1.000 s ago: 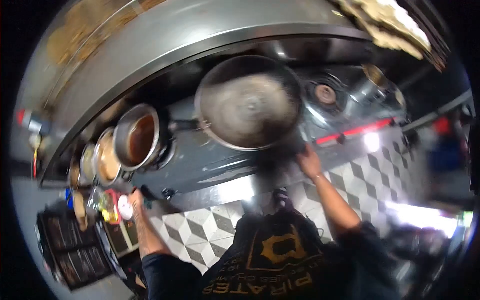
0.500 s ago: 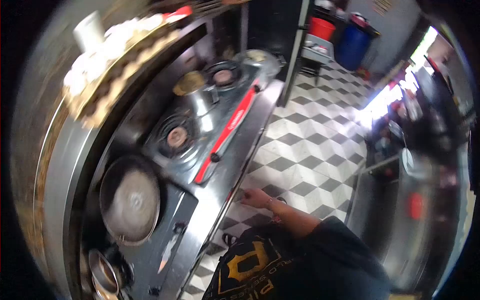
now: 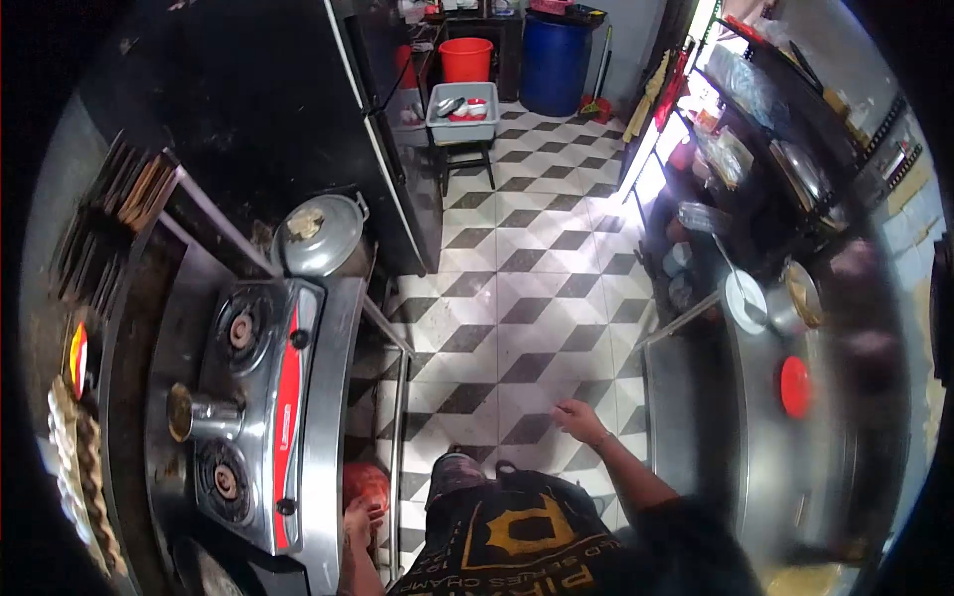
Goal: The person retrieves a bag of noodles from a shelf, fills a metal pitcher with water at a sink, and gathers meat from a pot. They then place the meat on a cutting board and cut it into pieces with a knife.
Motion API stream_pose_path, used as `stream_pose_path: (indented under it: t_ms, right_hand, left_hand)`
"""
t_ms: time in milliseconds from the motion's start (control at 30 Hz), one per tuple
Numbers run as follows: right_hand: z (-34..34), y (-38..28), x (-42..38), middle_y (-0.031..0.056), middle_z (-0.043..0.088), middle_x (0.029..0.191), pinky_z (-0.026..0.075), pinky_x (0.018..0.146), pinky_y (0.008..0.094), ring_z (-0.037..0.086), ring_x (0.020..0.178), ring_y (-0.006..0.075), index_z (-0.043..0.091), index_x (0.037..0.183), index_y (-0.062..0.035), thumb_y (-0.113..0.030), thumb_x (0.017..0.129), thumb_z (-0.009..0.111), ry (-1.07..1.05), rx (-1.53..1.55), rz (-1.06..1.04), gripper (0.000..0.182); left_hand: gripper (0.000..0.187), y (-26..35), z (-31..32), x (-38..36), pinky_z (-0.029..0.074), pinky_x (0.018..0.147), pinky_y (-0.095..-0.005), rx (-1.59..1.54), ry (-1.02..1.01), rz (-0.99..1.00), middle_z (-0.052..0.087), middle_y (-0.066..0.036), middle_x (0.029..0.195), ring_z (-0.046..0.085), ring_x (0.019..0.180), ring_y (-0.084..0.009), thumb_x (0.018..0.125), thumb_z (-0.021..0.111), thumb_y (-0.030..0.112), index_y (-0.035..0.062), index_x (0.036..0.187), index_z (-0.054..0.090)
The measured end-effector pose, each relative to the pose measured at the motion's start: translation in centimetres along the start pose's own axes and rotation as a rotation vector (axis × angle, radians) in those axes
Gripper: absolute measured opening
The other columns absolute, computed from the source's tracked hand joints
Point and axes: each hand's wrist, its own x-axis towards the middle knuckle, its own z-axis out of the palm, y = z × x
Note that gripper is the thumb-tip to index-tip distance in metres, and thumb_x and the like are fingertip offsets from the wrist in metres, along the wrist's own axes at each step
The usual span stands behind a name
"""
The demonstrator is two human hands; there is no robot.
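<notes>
My left hand (image 3: 362, 521) is low beside the front of the steel counter, its fingers loosely apart and holding nothing that I can see. Just behind it, under the counter, is a rounded red object (image 3: 368, 487), partly hidden. Out over the floor, my right hand (image 3: 579, 422) has its fingers curled together; a small dark bit shows at the fingertips, too small to name. Left of me stands a two-burner gas stove (image 3: 285, 437) with a red front strip. A metal mug (image 3: 214, 419) rests on it between the burners.
A lidded pot (image 3: 323, 238) stands beyond the stove, near a dark fridge (image 3: 397, 189). Ahead are a grey basin (image 3: 462, 129) on a stool, a red bucket (image 3: 465, 60) and a blue barrel (image 3: 554, 65). The right counter holds a white plate (image 3: 743, 298) and a red lid-like disc (image 3: 795, 387).
My view has swung from the stove to face along the aisle. My left hand has come into view by the counter. My right hand is now away from the counter edge, over the floor.
</notes>
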Motion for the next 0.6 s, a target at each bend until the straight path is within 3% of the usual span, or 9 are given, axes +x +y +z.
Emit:
stream_pose_path:
  t_ms: [67, 200, 267, 300, 333, 400, 467, 533, 600]
  right_hand:
    - [-3.5, -0.2, 2.9, 0.008, 0.063, 0.087, 0.048, 0.064, 0.0281, 0.059, 0.076, 0.0149, 0.061, 0.099, -0.0003, -0.031, 0.086, 0.057, 0.034, 0.122, 0.116, 0.033]
    - [-9.6, 1.6, 10.0, 0.0103, 0.063, 0.088, 0.05, 0.062, 0.0287, 0.061, 0.076, 0.0164, 0.057, 0.102, 0.003, -0.025, 0.084, 0.061, 0.19, 0.369, 0.313, 0.033]
    - [-12.4, 6.0, 13.9, 0.0099, 0.062, 0.084, 0.049, 0.051, 0.0251, 0.06, 0.065, 0.0161, 0.056, 0.09, -0.0007, -0.029, 0.079, 0.067, 0.265, 0.277, 0.429, 0.032]
    - [-13.7, 7.6, 15.3, 0.0045, 0.054, 0.064, 0.048, 0.048, 0.028, 0.059, 0.058, 0.0144, 0.053, 0.074, -0.003, -0.027, 0.075, 0.07, 0.359, 0.28, 0.466, 0.029]
    - [-15.5, 12.6, 16.5, 0.006, 0.056, 0.065, 0.049, 0.049, 0.0291, 0.058, 0.056, 0.0156, 0.057, 0.082, -0.0015, -0.028, 0.076, 0.068, 0.291, -0.054, 0.465, 0.029]
    - [-18.0, 13.9, 17.8, 0.0069, 0.058, 0.067, 0.05, 0.049, 0.0312, 0.058, 0.055, 0.0174, 0.058, 0.091, -0.0002, -0.027, 0.078, 0.064, 0.299, 0.084, 0.72, 0.03]
    - [-20.0, 11.4, 18.9, 0.006, 0.058, 0.068, 0.05, 0.048, 0.0321, 0.058, 0.055, 0.0185, 0.058, 0.09, -0.0015, -0.025, 0.081, 0.061, 0.302, 0.389, 0.917, 0.026]
    - [-22.0, 8.5, 22.0, 0.0053, 0.058, 0.069, 0.049, 0.045, 0.0327, 0.058, 0.055, 0.019, 0.058, 0.09, -0.0032, -0.024, 0.082, 0.059, 0.278, 0.402, 0.983, 0.022]
    - [-24.0, 6.8, 26.7, 0.0056, 0.059, 0.073, 0.05, 0.046, 0.0322, 0.059, 0.057, 0.0194, 0.058, 0.094, -0.0036, -0.024, 0.081, 0.061, 0.287, 0.418, 0.938, 0.024]
  left_hand:
    - [0.026, 6.9, 6.0, 0.0, 0.047, 0.051, -0.0306, 0.198, -0.026, -0.095, 0.057, -0.005, 0.08, 0.056, 0.059, -0.0176, 0.084, 0.051, 0.023, 0.0133, 0.109, 0.05]
    - [0.027, 8.2, 11.3, 10.7, 0.047, 0.049, -0.0315, 0.315, -0.172, -0.09, 0.057, -0.004, 0.079, 0.056, 0.058, -0.0172, 0.082, 0.054, 0.027, 0.0132, 0.106, 0.051]
    - [0.025, 11.0, 15.2, 14.2, 0.046, 0.045, -0.0314, 0.263, -0.162, -0.235, 0.057, -0.005, 0.077, 0.056, 0.056, -0.0169, 0.082, 0.055, 0.027, 0.0118, 0.103, 0.052]
    - [0.024, 11.4, 16.6, 17.0, 0.046, 0.044, -0.0311, 0.284, -0.152, -0.232, 0.056, -0.005, 0.077, 0.055, 0.055, -0.0169, 0.083, 0.054, 0.026, 0.0107, 0.101, 0.052]
    - [0.023, 13.1, 18.5, 19.8, 0.045, 0.042, -0.0308, 0.307, -0.145, -0.221, 0.056, -0.006, 0.076, 0.055, 0.054, -0.0168, 0.083, 0.053, 0.025, 0.0096, 0.1, 0.052]
    - [0.022, 21.1, 25.2, 23.1, 0.044, 0.041, -0.0295, 0.44, -0.095, -0.317, 0.056, -0.006, 0.073, 0.056, 0.054, -0.0167, 0.083, 0.052, 0.023, 0.0071, 0.097, 0.052]
    - [0.022, 27.6, 30.4, 27.2, 0.043, 0.04, -0.0309, 0.485, -0.165, -0.24, 0.056, -0.007, 0.071, 0.058, 0.054, -0.0175, 0.083, 0.052, 0.024, 0.0059, 0.095, 0.054]
    - [0.023, 37.2, 38.1, 29.5, 0.045, 0.044, -0.0325, 0.619, -0.258, -0.03, 0.058, -0.009, 0.071, 0.059, 0.056, -0.0176, 0.083, 0.052, 0.025, 0.0043, 0.092, 0.056]
    - [0.033, 43.9, 44.6, 37.7, 0.048, 0.055, -0.0304, 0.811, -0.357, 0.158, 0.064, -0.011, 0.079, 0.062, 0.062, -0.0158, 0.081, 0.054, 0.027, 0.003, 0.104, 0.058]
